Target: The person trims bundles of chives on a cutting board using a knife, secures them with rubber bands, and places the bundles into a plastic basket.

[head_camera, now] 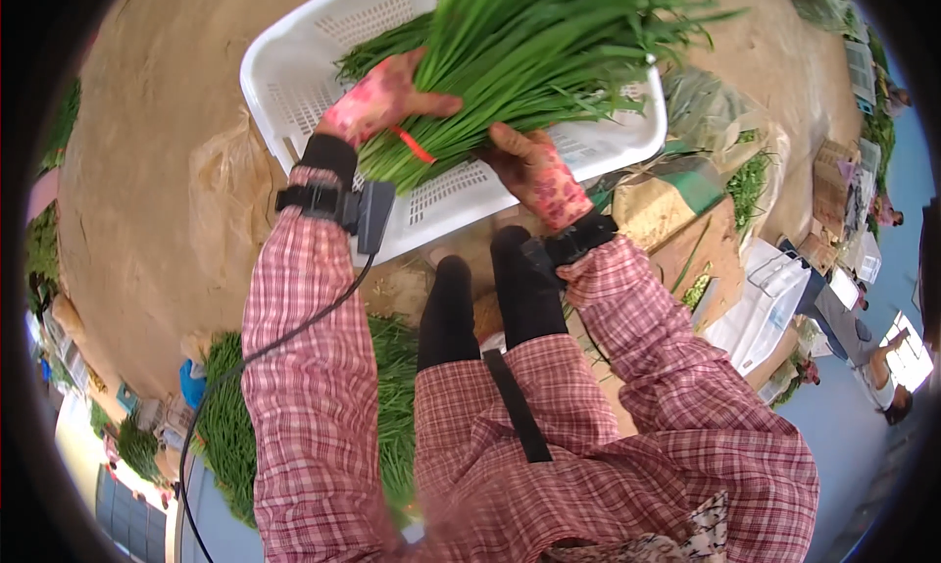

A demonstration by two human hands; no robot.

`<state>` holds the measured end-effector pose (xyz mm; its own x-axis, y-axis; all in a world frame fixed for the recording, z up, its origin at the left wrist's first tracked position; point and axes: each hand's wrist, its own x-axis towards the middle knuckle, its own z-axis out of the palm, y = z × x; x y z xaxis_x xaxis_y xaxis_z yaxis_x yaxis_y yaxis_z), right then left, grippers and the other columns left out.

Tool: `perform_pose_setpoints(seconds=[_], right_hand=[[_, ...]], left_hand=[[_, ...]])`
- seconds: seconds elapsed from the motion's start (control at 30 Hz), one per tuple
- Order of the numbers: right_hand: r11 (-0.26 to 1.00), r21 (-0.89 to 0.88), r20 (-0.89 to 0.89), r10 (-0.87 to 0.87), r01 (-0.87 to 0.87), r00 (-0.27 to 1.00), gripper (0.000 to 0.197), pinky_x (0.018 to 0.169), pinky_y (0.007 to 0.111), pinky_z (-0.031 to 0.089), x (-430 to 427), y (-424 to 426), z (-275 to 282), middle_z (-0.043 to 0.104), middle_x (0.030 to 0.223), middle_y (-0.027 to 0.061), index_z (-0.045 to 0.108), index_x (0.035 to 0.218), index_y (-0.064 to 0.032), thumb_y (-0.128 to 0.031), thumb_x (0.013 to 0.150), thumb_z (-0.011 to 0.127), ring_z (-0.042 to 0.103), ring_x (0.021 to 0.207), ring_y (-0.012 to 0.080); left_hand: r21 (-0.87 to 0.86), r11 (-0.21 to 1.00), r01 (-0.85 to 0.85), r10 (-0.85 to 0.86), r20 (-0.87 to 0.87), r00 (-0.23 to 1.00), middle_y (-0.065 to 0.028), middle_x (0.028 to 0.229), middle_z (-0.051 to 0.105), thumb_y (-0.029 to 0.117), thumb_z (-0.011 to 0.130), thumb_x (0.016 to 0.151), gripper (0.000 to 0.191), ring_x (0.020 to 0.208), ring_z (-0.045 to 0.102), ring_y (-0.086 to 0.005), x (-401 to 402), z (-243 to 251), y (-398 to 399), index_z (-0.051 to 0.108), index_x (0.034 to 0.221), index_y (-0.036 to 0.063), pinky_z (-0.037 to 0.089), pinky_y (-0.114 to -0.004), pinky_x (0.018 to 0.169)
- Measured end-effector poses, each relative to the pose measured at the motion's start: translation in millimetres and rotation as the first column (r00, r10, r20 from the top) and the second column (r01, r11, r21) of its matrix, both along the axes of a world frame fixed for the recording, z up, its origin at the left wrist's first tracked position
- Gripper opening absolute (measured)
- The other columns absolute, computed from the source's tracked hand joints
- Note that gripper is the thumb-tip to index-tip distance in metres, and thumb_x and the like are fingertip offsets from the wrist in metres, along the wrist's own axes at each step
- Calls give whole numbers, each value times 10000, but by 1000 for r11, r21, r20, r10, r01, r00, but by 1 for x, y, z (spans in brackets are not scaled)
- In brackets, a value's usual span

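A large bundle of long green leaf vegetables, likely garlic chives (514, 63), lies between my hands over a white plastic basket (268, 56), its cut ends toward me at the left and its leaf tips at the upper right. A red band (414, 145) goes around it near the cut ends. My left hand (390, 100), in a pink patterned glove with bare fingers, grips the bundle at its left side, thumb on top. My right hand (533, 166), gloved alike, supports its lower side with the fingers partly hidden. More greens (390, 45) lie in the basket.
Loose greens (228, 416) are heaped at lower left. A crumpled plastic bag (231, 188) lies on the floor left of the basket. At right are a cardboard sheet (698, 262), a white crate (764, 298) and plastic wrapping (706, 107). Another person (875, 364) is at far right.
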<state>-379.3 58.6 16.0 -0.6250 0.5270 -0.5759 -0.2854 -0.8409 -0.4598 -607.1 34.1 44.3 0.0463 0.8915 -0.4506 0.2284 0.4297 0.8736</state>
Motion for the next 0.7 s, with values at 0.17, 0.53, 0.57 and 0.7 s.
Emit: perform_pose_setpoints(seconds=[0.17, 0.53, 0.57, 0.7], right_hand=[[908, -168, 170, 410, -384, 896, 531, 1052, 382, 392, 41, -19, -33, 473, 1348, 209, 347, 1374, 86, -184, 957, 534, 495, 1224, 282], [895, -99, 375, 438, -435, 817, 355, 873, 292, 507, 58, 6, -35, 618, 1101, 123, 504, 1262, 33, -119, 947, 557, 621, 981, 189], [829, -50, 426, 522, -557, 739, 351, 889, 304, 509, 55, 7, -36, 616, 1101, 112, 505, 1269, 15, -124, 949, 551, 616, 994, 191], [355, 155, 598, 709, -922, 374, 359, 852, 288, 499, 17, 31, -57, 628, 1059, 84, 509, 1267, -4, -89, 925, 575, 618, 972, 176]], left_hand=[[-142, 972, 185, -188, -7, 982, -191, 1212, 610, 364, 807, 716, 837, 1126, 568, -252, 5, -131, -8, 444, 1347, -48, 407, -315, 989], [-531, 801, 277, -404, -136, 905, -242, 1294, 546, 359, 801, 699, 918, 1209, 528, -319, 8, -275, -69, 366, 1400, -42, 407, -353, 1016], [-576, 765, 286, -417, -106, 903, -221, 1332, 520, 345, 801, 701, 911, 1233, 509, -316, 6, -278, -74, 362, 1414, -14, 404, -357, 1030], [-614, 745, 260, -391, -86, 916, -219, 1386, 469, 361, 785, 726, 938, 1275, 470, -321, -5, -291, -91, 306, 1448, 3, 380, -349, 1056]])
